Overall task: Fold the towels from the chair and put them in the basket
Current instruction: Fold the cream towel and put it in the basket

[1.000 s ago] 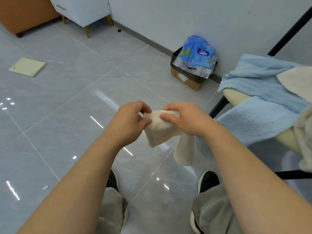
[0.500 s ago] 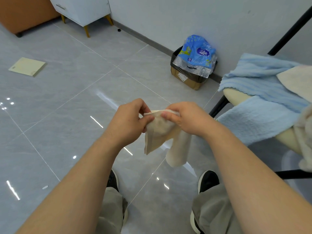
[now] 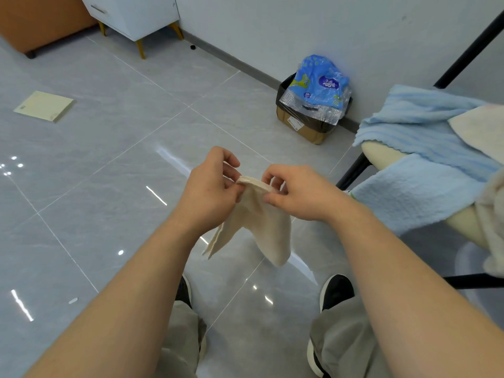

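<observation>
A small cream towel [image 3: 259, 227] hangs in front of me above the floor. My left hand [image 3: 210, 192] pinches its top edge at the left, and my right hand [image 3: 297, 192] pinches the same edge at the right. Below the hands the cloth droops in two flaps. On the chair [image 3: 379, 154] at the right lie light blue towels [image 3: 417, 135], a cream towel [image 3: 480, 126] on top of them, and another cream cloth [image 3: 493, 222] at the frame's edge. No basket is in view.
A cardboard box lined with a black bag [image 3: 302, 126] holds a blue plastic pack [image 3: 319, 85] by the wall. A yellowish flat pad [image 3: 45, 106] lies on the tiled floor at left. A white cabinet [image 3: 133, 15] stands far left. My shoes [image 3: 335, 290] are below.
The folded bundle has opened out: the towel now hangs lower in two flaps, and both hands have shifted to pinching its top edge.
</observation>
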